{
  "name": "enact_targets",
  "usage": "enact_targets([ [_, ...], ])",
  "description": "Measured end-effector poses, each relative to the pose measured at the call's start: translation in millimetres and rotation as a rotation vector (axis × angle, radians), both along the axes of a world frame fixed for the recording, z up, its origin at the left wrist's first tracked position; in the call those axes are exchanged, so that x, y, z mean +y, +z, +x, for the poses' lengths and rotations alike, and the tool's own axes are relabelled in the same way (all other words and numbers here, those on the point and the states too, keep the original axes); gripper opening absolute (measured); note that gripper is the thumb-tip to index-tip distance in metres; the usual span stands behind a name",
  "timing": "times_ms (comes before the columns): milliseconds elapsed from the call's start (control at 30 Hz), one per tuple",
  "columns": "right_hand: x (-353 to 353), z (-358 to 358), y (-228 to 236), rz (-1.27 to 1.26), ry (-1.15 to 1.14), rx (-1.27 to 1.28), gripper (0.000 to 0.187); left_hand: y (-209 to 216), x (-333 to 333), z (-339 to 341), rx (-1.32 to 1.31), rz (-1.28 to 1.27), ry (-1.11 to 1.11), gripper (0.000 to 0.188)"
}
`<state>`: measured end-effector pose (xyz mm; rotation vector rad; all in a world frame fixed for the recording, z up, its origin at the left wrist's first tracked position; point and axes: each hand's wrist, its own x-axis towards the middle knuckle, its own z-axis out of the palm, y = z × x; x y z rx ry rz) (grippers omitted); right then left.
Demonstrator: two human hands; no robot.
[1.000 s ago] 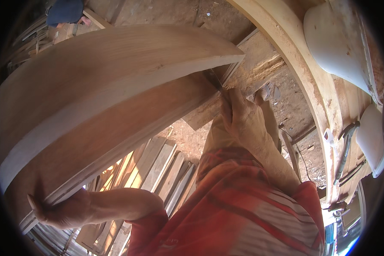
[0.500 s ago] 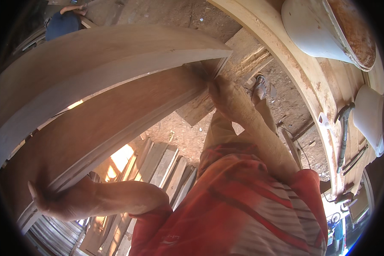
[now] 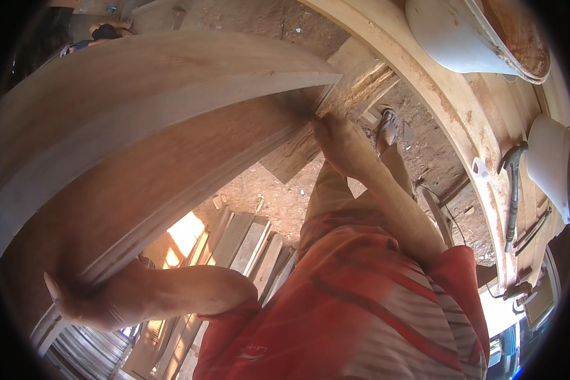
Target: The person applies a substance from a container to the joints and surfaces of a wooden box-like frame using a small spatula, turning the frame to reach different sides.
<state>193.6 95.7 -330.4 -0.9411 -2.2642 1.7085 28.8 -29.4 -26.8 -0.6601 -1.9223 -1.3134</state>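
A large, long wooden box-like frame (image 3: 190, 142) made of wide brown boards slants across the left half of the head view. My left hand (image 3: 107, 297) is closed round its near edge at the lower left, thumb on the inner face. At the frame's other end, close to the middle of the view, my right hand (image 3: 342, 142) grips the corner with fingers curled in. Part of those fingers is hidden behind the wood. The frame's far board (image 3: 171, 76) stands higher and runs alongside the near one.
On the right, a curved-looking wooden bench (image 3: 481, 145) carries a hammer (image 3: 513, 190), a large white bucket (image 3: 456, 38) and a smaller white container (image 3: 548, 161). Stacked planks (image 3: 247, 247) lie below the frame. Another person (image 3: 107, 31) is at the top left.
The frame has tilted slightly, and the bright gap between its far and near boards has closed. Both hands keep their hold. The person at the top left has shifted.
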Motion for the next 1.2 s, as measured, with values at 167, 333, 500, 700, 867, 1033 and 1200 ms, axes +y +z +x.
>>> enact_targets([
  [167,23.7,104.0,63.5,-0.395,-0.051,-0.289,0.029,6.8,-12.0,-5.2,0.152,-0.309,-0.025,0.028],
  [333,33.7,157.8,28.8,-0.364,-0.113,-0.375,0.03,3.4,-15.4,-18.9,0.194,-0.146,-0.129,0.025],
  [500,22.8,161.9,9.1,-0.182,-0.094,-0.376,0.027,-1.6,0.7,-16.8,0.159,0.026,0.051,0.027],
  [700,27.7,150.7,18.8,-0.138,-0.064,-0.352,0.025,-0.9,-6.2,-19.0,0.113,0.106,0.07,0.027],
  [867,28.2,141.0,27.8,-0.065,-0.035,-0.277,0.024,1.1,-40.7,-21.2,0.24,-0.149,0.034,0.028],
  [1033,27.0,93.1,42.3,0.015,0.02,-0.101,0.027,0.6,-41.6,-11.7,0.13,-0.094,0.007,0.024],
  [1200,25.3,45.9,39.8,0.167,0.057,0.106,0.025,5.4,-45.4,-6.3,0.083,-0.06,-0.012,0.022],
])
